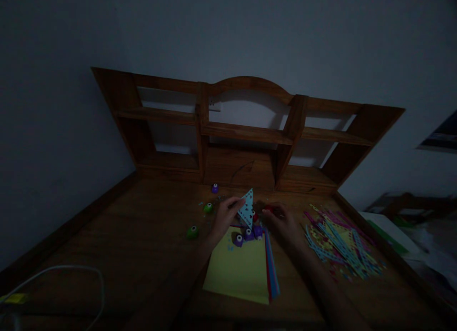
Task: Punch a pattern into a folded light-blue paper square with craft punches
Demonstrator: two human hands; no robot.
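A light blue paper triangle [247, 209] with punched holes is held up in my left hand [225, 217], pinched between thumb and fingers. To its right, my right hand [282, 221] has its fingers closed around a red punch [269, 209]. Another red punch [254, 216] shows just behind the triangle's right edge. Below my hands, purple punches [238, 239] rest on the top part of a yellow paper sheet [237, 274], which lies over blue and red sheets. Small blue bits lie on the yellow sheet.
Two green punches [193, 232] and a purple punch [214, 188] stand left of my hands. At the right lies a pile of punched paper strips [341, 245]. A wooden shelf [246, 131] rises behind the desk [153, 255]. A white cable [71, 267] curves at the lower left.
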